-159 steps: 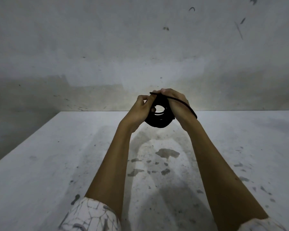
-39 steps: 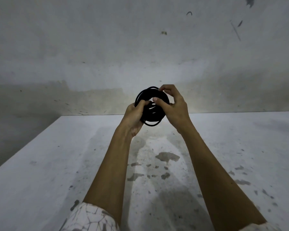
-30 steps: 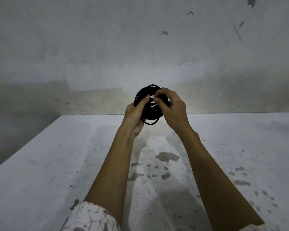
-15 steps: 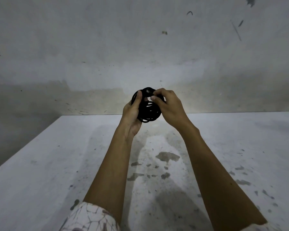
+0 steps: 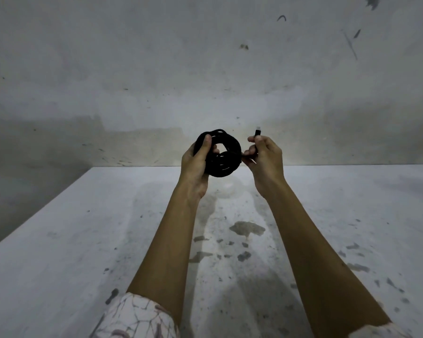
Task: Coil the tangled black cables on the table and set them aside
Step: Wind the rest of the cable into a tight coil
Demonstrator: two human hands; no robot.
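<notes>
Head view: stained table (image 5: 83, 252), wall (image 5: 132, 69).

Single head-worn wide-angle view, no second camera. Looks forward and slightly down from person's eye level. Both forearms run up from bottom edge; hands meet near frame centre, at arm's reach. Worktop (image 5: 59, 264) fills lower half, left edge slanting toward far corner. Wall (image 5: 156, 69) fills upper half, close behind worktop's far edge.

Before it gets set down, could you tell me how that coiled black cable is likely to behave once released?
The coiled black cable looks floppy and light: the left hand alone carries it. Its free end, pinched by the right hand, seems untucked, so loops may spring loose.
</notes>
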